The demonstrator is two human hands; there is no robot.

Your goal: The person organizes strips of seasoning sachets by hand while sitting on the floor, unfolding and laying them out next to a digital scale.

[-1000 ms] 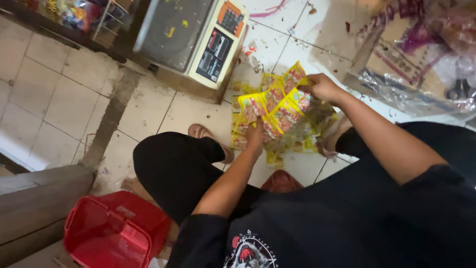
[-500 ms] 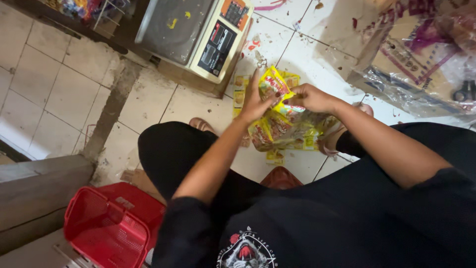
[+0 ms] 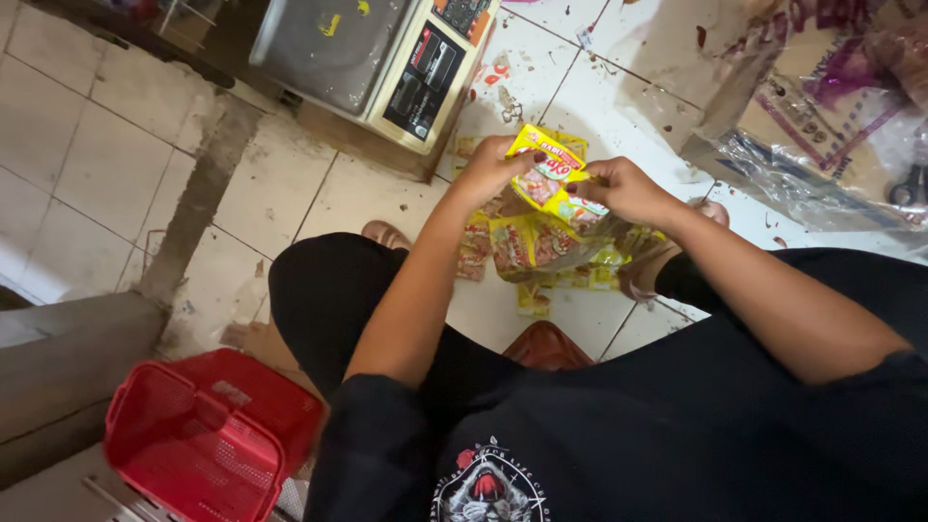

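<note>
1. The person sat low over a tiled floor [image 3: 97,145], both forearms reaching forward between the knees.
2. The left hand [image 3: 493,166] and the right hand [image 3: 619,188] were both closed on one yellow sachet strip [image 3: 551,179], held just above the floor. The left fingers pinched its upper left edge; the right fingers pinched its lower right edge. Neither hand was open.
3. The strip's long axis ran on a slant from upper left to lower right, spanning the gap between the two hands. Both hands were in contact, so neither was the nearer.
4. Directly below the held strip, a loose pile of yellow sachets [image 3: 532,246] lay on the floor between the person's legs. Whether the held strip touched the pile could not be determined.
5. A weighing scale [image 3: 372,53] stood just beyond the left hand, apart from it.
6. A cardboard box [image 3: 822,87] with crumpled clear plastic wrap [image 3: 802,184] lay beyond the right forearm.
7. A red plastic basket [image 3: 208,435] stood near the person's left side, well apart from the hands.
8. Nothing stood between the hands and the pile; the scale's corner was the closest obstruction on the left.
</note>
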